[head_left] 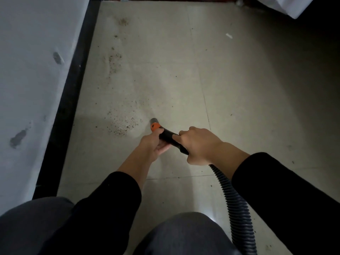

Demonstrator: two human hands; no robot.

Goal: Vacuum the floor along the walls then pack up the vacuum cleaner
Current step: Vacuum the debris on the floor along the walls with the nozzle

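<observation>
On the tiled floor (230,89) near the black skirting board (70,100), the vacuum's black tube (168,135) lies with its grey tip (153,120) just beside a patch of dark crumbs (123,126). The left hand (152,145) has its grip closed round the tube just behind the orange collar (155,126). The right hand (199,146) grips the rear end, where the ribbed hose (237,203) trails back past the knees.
</observation>
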